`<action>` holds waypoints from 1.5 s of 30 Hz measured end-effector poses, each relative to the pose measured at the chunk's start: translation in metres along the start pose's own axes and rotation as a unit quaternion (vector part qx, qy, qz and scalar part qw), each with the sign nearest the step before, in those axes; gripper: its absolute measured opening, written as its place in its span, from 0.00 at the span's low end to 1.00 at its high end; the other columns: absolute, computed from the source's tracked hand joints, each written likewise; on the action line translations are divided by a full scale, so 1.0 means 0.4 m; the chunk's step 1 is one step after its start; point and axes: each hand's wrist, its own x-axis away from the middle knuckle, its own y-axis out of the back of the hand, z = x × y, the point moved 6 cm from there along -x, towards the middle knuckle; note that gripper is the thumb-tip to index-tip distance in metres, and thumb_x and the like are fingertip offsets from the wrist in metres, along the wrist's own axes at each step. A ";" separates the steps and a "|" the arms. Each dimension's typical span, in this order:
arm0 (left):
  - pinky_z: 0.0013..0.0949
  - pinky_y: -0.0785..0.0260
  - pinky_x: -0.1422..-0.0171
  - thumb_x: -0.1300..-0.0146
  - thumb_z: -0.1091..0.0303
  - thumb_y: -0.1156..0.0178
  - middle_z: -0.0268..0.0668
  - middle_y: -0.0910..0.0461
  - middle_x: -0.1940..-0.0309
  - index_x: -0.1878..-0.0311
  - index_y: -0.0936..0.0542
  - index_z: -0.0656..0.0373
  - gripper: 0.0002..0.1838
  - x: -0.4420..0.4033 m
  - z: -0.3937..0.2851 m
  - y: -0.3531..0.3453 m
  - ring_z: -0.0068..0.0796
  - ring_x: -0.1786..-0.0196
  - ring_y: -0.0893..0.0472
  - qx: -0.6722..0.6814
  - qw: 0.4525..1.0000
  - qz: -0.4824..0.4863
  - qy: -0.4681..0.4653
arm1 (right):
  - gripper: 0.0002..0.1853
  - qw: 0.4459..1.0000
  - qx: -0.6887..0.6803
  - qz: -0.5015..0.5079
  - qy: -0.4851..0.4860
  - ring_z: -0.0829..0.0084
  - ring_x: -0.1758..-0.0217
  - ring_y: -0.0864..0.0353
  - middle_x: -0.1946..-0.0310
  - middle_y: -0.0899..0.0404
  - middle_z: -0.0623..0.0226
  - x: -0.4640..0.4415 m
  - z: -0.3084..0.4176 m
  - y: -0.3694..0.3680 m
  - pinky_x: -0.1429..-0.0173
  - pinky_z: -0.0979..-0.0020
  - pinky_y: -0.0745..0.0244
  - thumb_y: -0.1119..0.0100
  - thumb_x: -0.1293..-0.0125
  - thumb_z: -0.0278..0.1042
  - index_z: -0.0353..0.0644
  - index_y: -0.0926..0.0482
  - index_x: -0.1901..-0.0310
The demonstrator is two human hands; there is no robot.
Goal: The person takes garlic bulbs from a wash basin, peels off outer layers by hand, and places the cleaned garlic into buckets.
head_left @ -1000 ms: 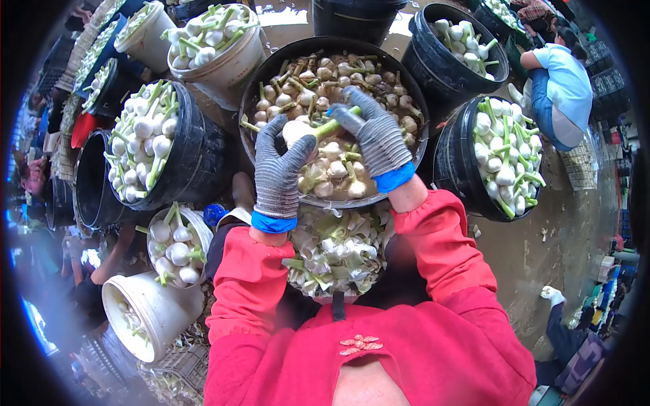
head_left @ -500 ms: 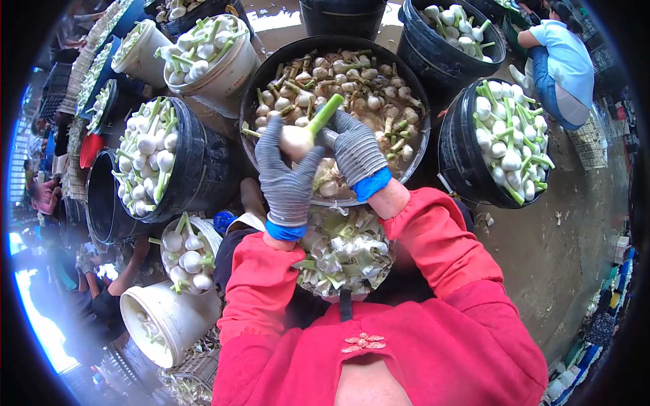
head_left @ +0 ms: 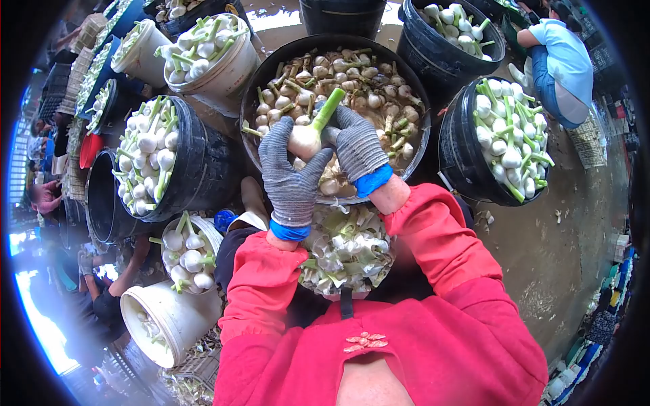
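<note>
A white garlic bulb with a thick green stem pointing up and right is between my two gloved hands, above a wide black tub of garlic. My left hand holds the bulb from the left and below, thumb and fingers around it. On the other side, my right hand is closed against the bulb and the base of its stem; its fingertips are partly hidden behind the stem. Below my wrists is a container heaped with loose garlic peels.
Black buckets of cleaned garlic stand left and right of the tub. A white bucket is full at upper left; another white bucket lies tilted at lower left. A person in a light blue shirt sits at upper right.
The garlic bulb has shifted slightly to the right and turned a little, and it looks sharper now. Both hands have moved only slightly.
</note>
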 end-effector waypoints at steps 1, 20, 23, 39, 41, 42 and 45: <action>0.35 0.34 0.40 0.53 0.69 0.28 0.42 0.29 0.50 0.42 0.30 0.63 0.34 0.001 0.002 -0.003 0.35 0.47 0.27 0.019 1.000 0.003 0.010 | 0.19 1.000 0.001 0.008 -0.014 0.72 0.52 0.21 0.54 0.20 0.60 0.003 0.011 0.002 0.48 0.73 0.25 0.48 0.39 0.22 0.34 0.27 0.45; 0.40 0.26 0.50 0.38 0.44 0.45 0.43 0.27 0.54 0.45 0.30 0.59 0.29 0.035 0.104 -0.040 0.38 0.57 0.23 0.419 0.828 0.056 0.367 | 0.15 0.985 0.147 0.043 0.079 0.72 0.54 0.21 0.56 0.20 0.61 0.022 0.073 0.005 0.47 0.72 0.26 0.45 0.40 0.23 0.35 0.24 0.50; 0.42 0.27 0.57 0.39 0.34 0.53 0.44 0.25 0.58 0.47 0.29 0.56 0.34 0.064 0.108 -0.074 0.41 0.62 0.24 0.526 0.676 0.074 0.511 | 0.16 0.968 0.207 0.028 0.140 0.70 0.53 0.21 0.55 0.20 0.60 0.028 0.075 0.008 0.46 0.71 0.27 0.44 0.40 0.24 0.36 0.24 0.49; 0.34 0.29 0.48 0.38 0.41 0.45 0.41 0.24 0.56 0.40 0.33 0.64 0.35 0.009 0.033 -0.013 0.32 0.56 0.23 0.275 0.915 0.027 0.294 | 0.17 0.991 0.063 0.099 -0.060 0.79 0.65 0.21 0.65 0.18 0.65 -0.006 0.029 0.010 0.60 0.76 0.25 0.38 0.40 0.39 0.35 0.21 0.54; 0.32 0.30 0.45 0.37 0.45 0.43 0.44 0.25 0.55 0.42 0.33 0.65 0.33 -0.003 0.025 -0.011 0.33 0.54 0.24 0.239 0.935 -0.017 0.262 | 0.17 0.986 0.093 0.131 -0.045 0.77 0.65 0.21 0.66 0.18 0.65 0.006 0.034 -0.009 0.59 0.74 0.25 0.40 0.38 0.41 0.36 0.21 0.54; 0.33 0.30 0.45 0.37 0.45 0.44 0.45 0.25 0.54 0.43 0.32 0.66 0.33 0.004 0.067 -0.008 0.35 0.54 0.23 0.326 0.897 0.008 0.298 | 0.17 0.980 0.140 0.140 -0.024 0.75 0.64 0.20 0.65 0.18 0.65 0.015 0.049 -0.021 0.59 0.72 0.25 0.40 0.38 0.41 0.38 0.21 0.53; 0.41 0.29 0.44 0.34 0.35 0.62 0.50 0.25 0.53 0.41 0.33 0.66 0.39 0.012 0.102 -0.027 0.44 0.53 0.22 0.477 0.778 0.163 0.376 | 0.16 0.850 0.441 0.208 0.199 0.67 0.54 0.19 0.53 0.20 0.65 0.028 0.051 -0.047 0.49 0.70 0.24 0.39 0.40 0.36 0.48 0.20 0.50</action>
